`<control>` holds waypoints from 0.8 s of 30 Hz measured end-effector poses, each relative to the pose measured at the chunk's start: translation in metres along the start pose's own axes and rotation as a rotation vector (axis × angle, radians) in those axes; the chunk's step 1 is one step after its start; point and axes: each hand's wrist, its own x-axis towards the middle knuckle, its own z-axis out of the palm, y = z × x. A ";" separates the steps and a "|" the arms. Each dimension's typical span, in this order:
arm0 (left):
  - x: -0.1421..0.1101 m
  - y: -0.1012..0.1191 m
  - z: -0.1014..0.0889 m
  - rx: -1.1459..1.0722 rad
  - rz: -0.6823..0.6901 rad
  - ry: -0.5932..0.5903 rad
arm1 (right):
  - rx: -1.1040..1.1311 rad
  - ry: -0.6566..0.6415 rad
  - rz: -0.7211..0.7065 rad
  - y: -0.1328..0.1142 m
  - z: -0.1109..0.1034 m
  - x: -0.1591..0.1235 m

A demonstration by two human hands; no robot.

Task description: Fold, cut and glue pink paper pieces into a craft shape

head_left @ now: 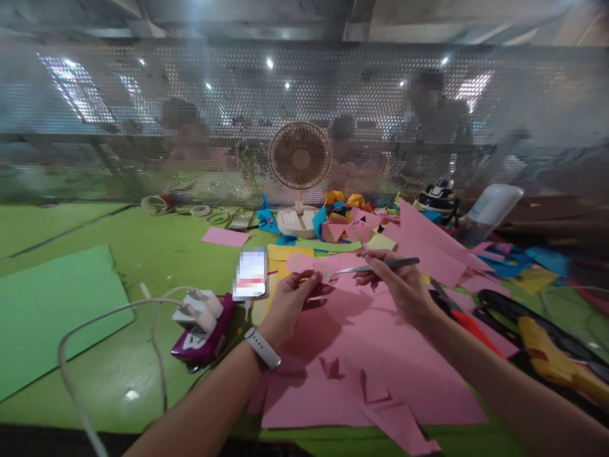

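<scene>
My right hand (394, 279) is closed around silver tweezers (352, 269), their tips pointing left toward my other hand. Fingers pinched, my left hand (295, 295) holds a small pink paper piece (299, 263) dotted with tiny green spots. The tweezer tips are close to that piece; whether they grip anything is too small to tell. Beneath both hands lies a large pink paper sheet (394, 362). Folded pink scraps (375, 397) rest on its near part.
A phone (250, 273) and a purple power strip (209, 336) with plugs and cables lie left. Behind stands a small fan (299, 155) beside folded coloured paper. Scissors (469, 324) and a yellow glue gun (547, 355) are at right. Green paper (57, 311) lies far left.
</scene>
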 end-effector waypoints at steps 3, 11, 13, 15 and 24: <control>0.000 0.000 0.000 0.012 0.000 -0.005 | -0.001 0.005 -0.002 -0.001 0.001 -0.001; -0.002 0.002 0.002 0.018 -0.007 -0.016 | -0.006 0.004 0.001 0.000 0.002 -0.002; -0.002 0.002 0.002 0.020 -0.004 -0.018 | -0.009 0.000 0.002 0.001 0.002 -0.002; -0.001 0.001 0.001 0.016 0.003 -0.019 | -0.013 0.003 0.002 0.001 0.001 -0.002; -0.003 0.001 0.001 0.007 0.015 -0.037 | -0.032 0.021 0.009 0.001 0.002 -0.002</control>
